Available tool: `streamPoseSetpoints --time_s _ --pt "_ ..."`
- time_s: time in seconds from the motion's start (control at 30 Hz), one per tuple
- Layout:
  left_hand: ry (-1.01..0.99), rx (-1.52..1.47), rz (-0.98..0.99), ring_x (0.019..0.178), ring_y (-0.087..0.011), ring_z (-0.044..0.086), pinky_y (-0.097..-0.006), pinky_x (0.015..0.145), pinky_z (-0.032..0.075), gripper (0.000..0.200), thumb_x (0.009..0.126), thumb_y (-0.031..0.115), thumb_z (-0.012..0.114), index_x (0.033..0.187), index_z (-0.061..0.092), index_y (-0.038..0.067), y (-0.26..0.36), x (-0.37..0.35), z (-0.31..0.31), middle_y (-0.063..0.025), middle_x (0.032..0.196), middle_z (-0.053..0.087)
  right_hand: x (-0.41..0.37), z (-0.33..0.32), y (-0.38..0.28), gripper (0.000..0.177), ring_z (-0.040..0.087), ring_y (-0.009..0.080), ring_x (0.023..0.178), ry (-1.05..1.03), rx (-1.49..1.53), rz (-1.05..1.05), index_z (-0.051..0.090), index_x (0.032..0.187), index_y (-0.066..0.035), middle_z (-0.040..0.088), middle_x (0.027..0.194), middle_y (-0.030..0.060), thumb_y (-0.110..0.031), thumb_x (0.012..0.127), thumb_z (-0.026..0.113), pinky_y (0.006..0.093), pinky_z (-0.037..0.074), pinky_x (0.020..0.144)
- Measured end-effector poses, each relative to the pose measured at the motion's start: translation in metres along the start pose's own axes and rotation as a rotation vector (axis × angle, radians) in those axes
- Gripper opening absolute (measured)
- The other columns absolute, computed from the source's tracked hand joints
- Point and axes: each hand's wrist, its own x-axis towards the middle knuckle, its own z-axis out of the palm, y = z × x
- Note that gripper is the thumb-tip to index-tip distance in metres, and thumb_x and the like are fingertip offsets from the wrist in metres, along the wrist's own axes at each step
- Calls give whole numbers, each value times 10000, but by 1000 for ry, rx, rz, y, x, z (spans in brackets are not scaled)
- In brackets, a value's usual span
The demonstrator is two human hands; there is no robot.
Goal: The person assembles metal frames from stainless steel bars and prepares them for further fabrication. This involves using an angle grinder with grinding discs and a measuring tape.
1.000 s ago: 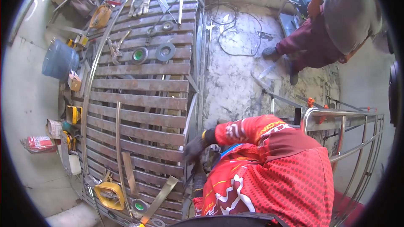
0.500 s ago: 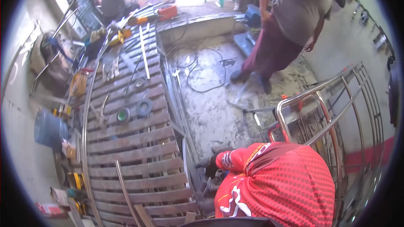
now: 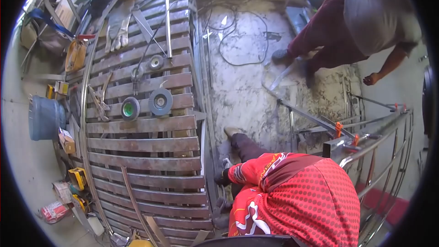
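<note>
In the head view, a small pale metal piece shows just beyond the right hand, right of the slatted desk, its long axis seemingly near to far. Whether this hand or the left hand grips anything, I cannot tell.

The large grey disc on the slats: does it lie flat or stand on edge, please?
Flat: the large grey disc shows its full round face.

A blue tub stands beside a box. A green-centred disc lies near a grey disc. A cable loops across the floor near a standing person.
</note>
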Motion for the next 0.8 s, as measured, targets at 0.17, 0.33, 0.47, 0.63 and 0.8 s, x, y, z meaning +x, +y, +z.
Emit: streamPoseSetpoints --time_s 0.17,0.33,0.47,0.63,0.8 --pt "78 -18 -52 921 -266 643 -498 957 505 374 1013 327 513 1271 569 62 -7 -8 2 -108 985 662 19 -29 -54 321 607 331 738 104 162 -46 547 1153 -56 595 844 158 -253 907 605 529 493 648" --pt "60 -57 -75 919 -260 643 -491 957 508 381 1016 330 510 1282 564 61 -16 -11 0 -106 976 662 10 -63 -87 222 597 327 664 148 355 -35 586 1077 -60 583 754 150 -210 914 587 531 484 598" --pt "-21 -234 -84 918 -256 643 -485 956 509 387 1019 331 507 1290 560 60 -42 -8 -4 -104 968 662 -10 -84 -121 156 601 325 665 128 569 1 593 1045 -77 591 776 141 -173 929 557 520 504 595" --pt "-163 -718 -159 916 -250 642 -478 955 512 394 1022 333 504 1300 555 59 -111 -26 -14 -102 959 662 -25 -121 -119 71 546 194 608 178 -84 -496 588 941 -140 550 721 36 -207 940 614 408 491 588" --pt "-180 -826 -139 868 -225 639 -436 927 523 397 1027 344 502 1278 574 44 -112 -61 -2 -88 934 659 -20 -146 -135 87 584 259 661 -339 588 -378 595 943 -120 577 714 58 -173 924 661 455 506 763"
